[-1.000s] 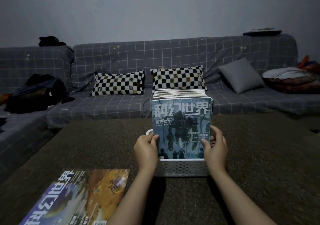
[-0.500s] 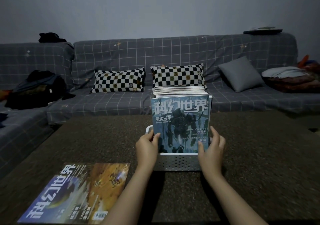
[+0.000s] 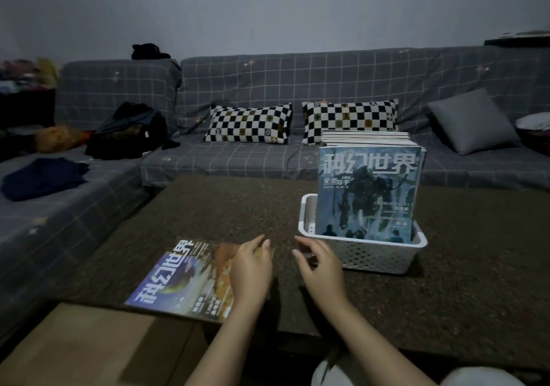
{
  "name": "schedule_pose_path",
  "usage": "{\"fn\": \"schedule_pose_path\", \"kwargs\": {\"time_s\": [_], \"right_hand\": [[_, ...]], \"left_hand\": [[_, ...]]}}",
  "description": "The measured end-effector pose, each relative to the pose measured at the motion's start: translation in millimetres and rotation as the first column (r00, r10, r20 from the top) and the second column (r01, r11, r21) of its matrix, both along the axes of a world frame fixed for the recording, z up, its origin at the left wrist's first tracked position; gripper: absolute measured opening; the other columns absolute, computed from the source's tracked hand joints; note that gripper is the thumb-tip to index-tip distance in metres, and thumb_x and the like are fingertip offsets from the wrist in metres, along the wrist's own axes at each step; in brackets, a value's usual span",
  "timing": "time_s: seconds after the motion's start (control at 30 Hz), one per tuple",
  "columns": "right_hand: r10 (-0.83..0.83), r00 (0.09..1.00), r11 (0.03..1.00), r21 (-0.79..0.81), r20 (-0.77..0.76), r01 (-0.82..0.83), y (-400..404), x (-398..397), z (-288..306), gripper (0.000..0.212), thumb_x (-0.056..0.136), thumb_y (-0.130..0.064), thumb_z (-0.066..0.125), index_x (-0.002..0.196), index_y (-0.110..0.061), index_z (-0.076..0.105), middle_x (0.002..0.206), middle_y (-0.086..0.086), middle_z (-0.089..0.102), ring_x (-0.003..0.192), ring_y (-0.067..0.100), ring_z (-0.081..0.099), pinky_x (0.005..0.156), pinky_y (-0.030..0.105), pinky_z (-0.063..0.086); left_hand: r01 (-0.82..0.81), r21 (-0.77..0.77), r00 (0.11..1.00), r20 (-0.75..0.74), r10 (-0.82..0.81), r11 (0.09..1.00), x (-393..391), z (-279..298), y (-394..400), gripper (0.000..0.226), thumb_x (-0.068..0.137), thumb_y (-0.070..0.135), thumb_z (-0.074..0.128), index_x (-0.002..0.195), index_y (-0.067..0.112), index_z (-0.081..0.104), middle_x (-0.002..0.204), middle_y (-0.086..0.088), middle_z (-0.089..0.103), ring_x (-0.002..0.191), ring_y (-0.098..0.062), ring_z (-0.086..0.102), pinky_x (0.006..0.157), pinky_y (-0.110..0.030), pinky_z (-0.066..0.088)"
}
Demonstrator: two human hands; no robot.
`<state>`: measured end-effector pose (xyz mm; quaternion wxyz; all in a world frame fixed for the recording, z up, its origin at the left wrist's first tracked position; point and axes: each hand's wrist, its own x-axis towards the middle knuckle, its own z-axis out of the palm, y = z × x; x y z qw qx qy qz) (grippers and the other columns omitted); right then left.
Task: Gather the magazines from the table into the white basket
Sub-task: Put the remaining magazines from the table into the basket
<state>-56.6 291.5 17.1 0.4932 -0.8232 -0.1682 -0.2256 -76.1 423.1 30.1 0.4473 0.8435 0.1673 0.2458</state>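
Left hand [image 3: 250, 269] rests spread on the flat magazine [image 3: 190, 278]; right hand [image 3: 320, 266] hovers open, its grip empty. Risk: the white basket [image 3: 372, 254] is packed full, so forcing insertion may buckle the cover.

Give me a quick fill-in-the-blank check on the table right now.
1. The magazines in the white basket stand ____.
2. The magazine lying flat on the table numbers ____.
3. The left hand is over the flat magazine, while the right hand holds ____.
4. The two cushions nearest the basket have a ____ pattern.

Missing words: upright; one; nothing; checkered
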Motion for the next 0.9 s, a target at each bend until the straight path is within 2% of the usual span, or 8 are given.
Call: {"fn": "schedule_pose_path", "kwargs": {"time_s": [0.17,0.3,0.43,0.6,0.67,0.77,0.83,0.9], "right_hand": [[0.044,0.992,0.996,-0.071,-0.115,-0.052,26.1,0.5,-28.4,0.021,0.083,-0.013,0.067,0.104,-0.011,0.07,0.101,0.003,0.068,0.095,0.015,0.062,0.081,0.008,0.036],[0.042,0.976,0.985,-0.157,-0.215,-0.077,36.3,4.8,-44.6,0.028,0.085,-0.021,0.065,0.111,-0.012,0.067,0.111,0.003,0.067,0.106,0.015,0.059,0.088,0.012,0.036],[0.01,0.967,0.957,-0.278,-0.256,-0.084,41.5,10.7,-52.8,0.038,0.088,-0.029,0.061,0.123,-0.016,0.06,0.13,0.002,0.057,0.122,0.018,0.047,0.102,0.022,0.03],[-0.066,0.925,0.837,-0.526,-0.374,-0.153,52.5,13.0,-49.0,0.061,0.086,-0.05,0.055,0.139,-0.023,0.042,0.143,0.001,0.042,0.131,0.022,0.032,0.106,0.033,0.023],[-0.1,0.93,0.808,-0.574,-0.353,-0.131,59.1,5.2,-47.8,0.06,0.085,-0.05,0.055,0.137,-0.023,0.044,0.132,0.004,0.047,0.123,0.023,0.036,0.102,0.032,0.028],[-0.165,0.925,0.815,-0.576,-0.342,-0.068,66.3,-13.2,-45.1,0.052,0.085,-0.047,0.057,0.13,-0.022,0.051,0.125,0.008,0.048,0.119,0.025,0.039,0.1,0.034,0.034],[-0.216,0.902,0.823,-0.566,-0.374,-0.038,66.8,-23.4,-40.6,0.05,0.083,-0.047,0.06,0.126,-0.021,0.053,0.125,0.009,0.048,0.118,0.026,0.041,0.098,0.035,0.038],[-0.245,0.875,0.822,-0.568,-0.418,-0.041,65.1,-31.9,-34.5,0.052,0.08,-0.048,0.063,0.123,-0.019,0.053,0.124,0.008,0.049,0.116,0.026,0.046,0.092,0.035,0.042]], "left_hand": [[0.052,0.244,0.96,-0.279,0.019,0.968,-7.9,-38.6,30.2,0.045,0.098,0.038,0.037,0.139,0.021,0.046,0.15,-0.003,0.039,0.142,-0.02,0.028,0.117,-0.049,0.013],[0.241,0.474,0.886,-0.465,0.008,0.847,-15.8,-65.7,45.8,0.053,0.099,0.045,0.021,0.149,0.028,0.023,0.16,-0.001,0.013,0.148,-0.016,0.003,0.118,-0.044,-0.003],[0.333,0.466,0.896,-0.428,-0.121,0.819,-26.0,-70.1,60.9,0.051,0.098,0.047,0.027,0.147,0.032,0.03,0.158,0.005,0.02,0.147,-0.009,0.008,0.118,-0.036,-0.002],[0.357,0.288,0.921,-0.265,-0.284,0.888,-52.3,-64.5,82.7,0.033,0.095,0.036,0.049,0.128,0.034,0.058,0.136,0.015,0.054,0.132,0.006,0.036,0.111,-0.018,0.006],[0.246,0.295,0.963,-0.182,-0.198,0.923,-64.9,-65.9,85.6,0.028,0.093,0.031,0.055,0.119,0.033,0.064,0.126,0.015,0.062,0.124,0.005,0.047,0.113,-0.02,0.009],[-0.154,0.307,0.968,-0.144,0.205,0.939,-78.0,-74.1,82.6,0.04,0.091,0.033,0.057,0.129,0.022,0.058,0.143,-0.003,0.048,0.134,-0.017,0.038,0.115,-0.039,0.016],[-0.322,0.1,0.922,-0.193,0.336,0.941,-85.9,-73.3,83.0,0.054,0.091,0.031,0.058,0.14,0.013,0.043,0.15,-0.013,0.029,0.135,-0.03,0.031,0.108,-0.043,0.027],[-0.386,-0.211,0.915,-0.216,0.342,0.898,-91.5,-70.0,91.0,0.061,0.089,0.025,0.062,0.141,0.008,0.036,0.142,-0.017,0.038,0.119,-0.032,0.048,0.091,-0.037,0.04]]}}
